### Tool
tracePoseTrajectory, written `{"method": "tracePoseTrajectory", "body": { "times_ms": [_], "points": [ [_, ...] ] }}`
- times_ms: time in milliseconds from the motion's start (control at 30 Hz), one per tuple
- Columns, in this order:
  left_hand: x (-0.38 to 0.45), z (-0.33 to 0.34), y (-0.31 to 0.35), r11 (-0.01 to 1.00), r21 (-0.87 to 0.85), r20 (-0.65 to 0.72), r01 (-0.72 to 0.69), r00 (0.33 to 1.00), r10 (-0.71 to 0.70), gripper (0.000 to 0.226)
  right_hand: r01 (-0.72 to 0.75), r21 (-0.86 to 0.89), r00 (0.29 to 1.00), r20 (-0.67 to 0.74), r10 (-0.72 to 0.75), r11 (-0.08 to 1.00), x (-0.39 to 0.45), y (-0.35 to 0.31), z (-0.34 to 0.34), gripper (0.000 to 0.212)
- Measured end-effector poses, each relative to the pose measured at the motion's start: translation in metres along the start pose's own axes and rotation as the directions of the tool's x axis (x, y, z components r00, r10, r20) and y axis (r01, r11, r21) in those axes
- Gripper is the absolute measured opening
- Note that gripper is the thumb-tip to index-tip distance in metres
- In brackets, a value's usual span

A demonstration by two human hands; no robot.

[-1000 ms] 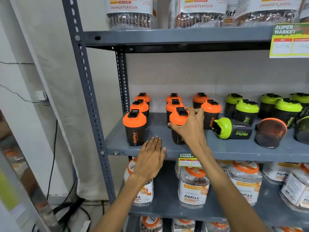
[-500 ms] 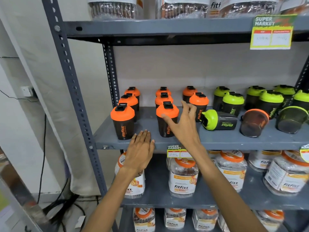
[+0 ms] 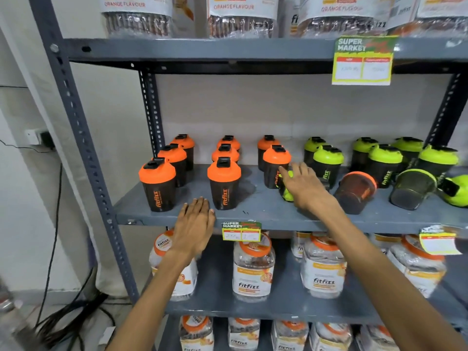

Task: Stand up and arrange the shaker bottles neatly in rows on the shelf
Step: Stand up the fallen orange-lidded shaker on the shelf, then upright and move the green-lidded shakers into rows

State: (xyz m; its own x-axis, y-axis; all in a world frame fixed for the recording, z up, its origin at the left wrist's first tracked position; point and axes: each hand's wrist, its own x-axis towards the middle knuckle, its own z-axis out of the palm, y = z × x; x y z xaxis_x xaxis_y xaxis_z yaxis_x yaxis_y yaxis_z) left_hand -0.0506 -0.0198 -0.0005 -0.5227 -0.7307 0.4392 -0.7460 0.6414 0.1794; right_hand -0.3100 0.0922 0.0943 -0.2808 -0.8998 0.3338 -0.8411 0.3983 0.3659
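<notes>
The grey shelf [image 3: 266,211] carries orange bottles [image 3: 223,182] upright in rows at its left. Toppled ones remain rightward: green bottle [image 3: 287,192], lidless cup [image 3: 354,192]. My right hand [image 3: 304,188] reaches over the green one, fingers released; my left hand [image 3: 195,224] lies flat, holding nothing.

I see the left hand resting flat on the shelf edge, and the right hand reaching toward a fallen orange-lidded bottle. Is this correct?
Not quite. In the head view the right hand reaches toward a fallen green-lidded bottle, not an orange-lidded one. The left hand does rest flat on the shelf edge.
</notes>
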Motion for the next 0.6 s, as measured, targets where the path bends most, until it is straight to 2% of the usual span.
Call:
{"method": "tracePoseTrajectory", "body": {
  "times_ms": [67,233,333,433,533,600],
  "points": [
    [-0.001,0.001,-0.001,1.0,-0.001,-0.003,0.001,1.0,-0.001,0.062,0.037,-0.007,0.999,0.014,-0.037,0.999,0.0,0.001,0.007,0.093],
    [-0.003,0.003,-0.004,1.0,-0.007,-0.011,0.007,1.0,-0.007,0.065,0.061,0.042,0.993,-0.106,-0.056,0.997,-0.007,0.002,0.017,0.083],
    [-0.002,0.002,-0.003,0.999,-0.029,-0.002,0.016,1.0,-0.017,0.066,0.054,0.197,0.987,-0.161,-0.022,0.979,-0.016,0.012,0.014,0.084],
    [-0.002,0.003,-0.003,0.999,-0.047,0.0,0.028,1.0,-0.028,0.066,-0.028,0.47,0.974,-0.187,0.131,0.882,-0.019,0.03,0.008,0.089],
    [-0.002,0.003,-0.002,0.997,-0.06,0.004,0.042,0.999,-0.042,0.063,-0.158,0.693,0.959,-0.064,0.278,0.703,-0.014,0.055,0.0,0.098],
    [-0.002,0.002,0.0,0.996,-0.076,0.01,0.05,0.999,-0.049,0.063,-0.208,0.728,0.955,0.006,0.297,0.653,-0.011,0.071,-0.003,0.094]
  ]
}}
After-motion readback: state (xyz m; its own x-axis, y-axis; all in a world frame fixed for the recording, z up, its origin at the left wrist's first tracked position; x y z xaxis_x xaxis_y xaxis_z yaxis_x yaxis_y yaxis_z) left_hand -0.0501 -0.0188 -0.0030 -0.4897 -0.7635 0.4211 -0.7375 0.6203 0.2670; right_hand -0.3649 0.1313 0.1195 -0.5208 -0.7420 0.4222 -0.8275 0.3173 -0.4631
